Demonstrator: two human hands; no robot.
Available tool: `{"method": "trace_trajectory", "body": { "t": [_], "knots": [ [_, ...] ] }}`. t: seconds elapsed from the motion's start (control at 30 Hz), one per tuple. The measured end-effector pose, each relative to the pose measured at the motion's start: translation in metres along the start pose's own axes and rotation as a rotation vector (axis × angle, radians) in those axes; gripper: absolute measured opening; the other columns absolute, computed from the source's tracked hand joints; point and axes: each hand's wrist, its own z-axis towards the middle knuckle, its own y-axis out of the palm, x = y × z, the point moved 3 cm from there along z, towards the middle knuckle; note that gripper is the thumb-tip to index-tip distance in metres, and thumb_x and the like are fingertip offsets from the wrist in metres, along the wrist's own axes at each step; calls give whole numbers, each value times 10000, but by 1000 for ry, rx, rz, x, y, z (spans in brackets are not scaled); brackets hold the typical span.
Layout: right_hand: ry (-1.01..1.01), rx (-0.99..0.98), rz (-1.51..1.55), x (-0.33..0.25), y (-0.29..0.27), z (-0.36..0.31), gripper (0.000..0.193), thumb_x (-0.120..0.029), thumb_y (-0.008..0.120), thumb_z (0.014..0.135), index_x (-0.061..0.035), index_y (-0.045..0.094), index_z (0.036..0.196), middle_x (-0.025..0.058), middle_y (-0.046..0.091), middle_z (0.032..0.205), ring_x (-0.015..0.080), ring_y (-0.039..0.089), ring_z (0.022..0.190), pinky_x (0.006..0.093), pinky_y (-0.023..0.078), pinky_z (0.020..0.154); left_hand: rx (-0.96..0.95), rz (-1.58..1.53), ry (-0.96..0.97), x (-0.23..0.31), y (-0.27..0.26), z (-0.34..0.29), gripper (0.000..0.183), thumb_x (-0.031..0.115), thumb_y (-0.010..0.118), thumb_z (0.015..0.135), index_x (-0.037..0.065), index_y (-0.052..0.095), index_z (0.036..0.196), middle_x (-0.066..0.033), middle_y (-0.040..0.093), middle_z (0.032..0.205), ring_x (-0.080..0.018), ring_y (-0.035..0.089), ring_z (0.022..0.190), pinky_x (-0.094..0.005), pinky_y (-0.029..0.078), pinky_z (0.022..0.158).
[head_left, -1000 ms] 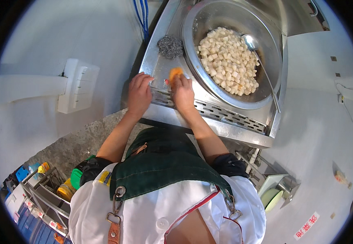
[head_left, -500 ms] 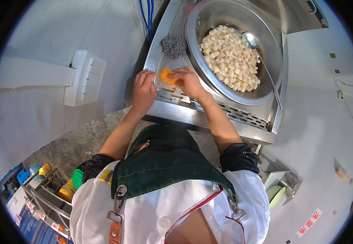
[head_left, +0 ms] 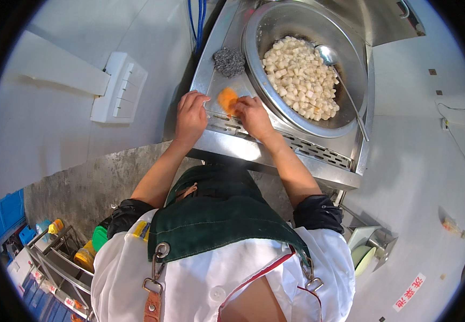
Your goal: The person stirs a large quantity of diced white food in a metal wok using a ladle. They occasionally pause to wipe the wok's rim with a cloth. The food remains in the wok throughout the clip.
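A small, fluffy-looking orange clump (head_left: 227, 100) lies on the steel worktop (head_left: 216, 88), left of a large metal wok-like pan (head_left: 254, 70). My right hand (head_left: 253, 115) has its fingers bent and pinched together at the clump's right edge. Just left of the clump, my left hand (head_left: 190, 115) is over the worktop's left edge with its fingers curled together. Whether anything small is between those fingers is hidden. White diced cubes (head_left: 302, 78) fill the middle of the pan. A long-handled metal ladle (head_left: 350, 96) rests in them, its handle leaning over the rim.
A grey steel-wool scourer (head_left: 229, 61) sits beyond the orange clump. Slotted drain grating (head_left: 318, 154) runs along the worktop's front. On the left wall is a white switch panel (head_left: 120, 88). A metal rack (head_left: 55, 257) with bottles stands at lower left.
My right hand has drawn slightly right and toward me, and more of the orange clump shows. My left hand has shifted only slightly. The whole view has tilted a little.
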Motion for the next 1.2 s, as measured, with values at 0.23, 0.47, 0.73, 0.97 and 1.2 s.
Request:
{"method": "trace_trajectory", "body": {
  "t": [0.23,0.47,0.73,0.97,1.2],
  "knots": [
    [370,-454,-323,18,-23,-39,154,-128,666,790,-139,727,932,120,671,850,320,625,834,400,517,752,25,-2,8,-3,0,-2,266,-47,541,766,64,628,991,-94,608,1037,-304,548,1098,-423,427,955],
    [181,86,333,0,-5,-10,350,53,687,708,-57,695,1040,155,616,994,314,630,797,352,523,779,16,14,5,-5,2,0,270,-41,536,774,57,622,1010,-110,601,1066,-312,546,1095,-424,424,960],
    [-84,-30,182,-25,41,17,309,12,629,741,-69,685,1033,148,585,1044,353,518,1033,407,444,903,15,10,-39,-9,6,-4,296,-36,519,794,74,616,1052,-127,602,1087,-326,540,1105,-426,428,965],
    [81,-611,-403,21,-54,-58,166,-180,573,829,-151,736,838,135,660,925,308,628,975,421,429,975,17,-11,-26,-8,4,-2,274,-34,529,791,76,618,1025,-112,604,1083,-308,539,1106,-425,420,964],
    [66,134,-22,0,-119,-25,396,12,703,695,-118,714,1070,135,560,1083,324,515,999,377,457,887,-14,56,9,0,4,0,277,-41,529,780,70,615,1018,-103,604,1064,-302,543,1087,-427,425,927]
  ]
}}
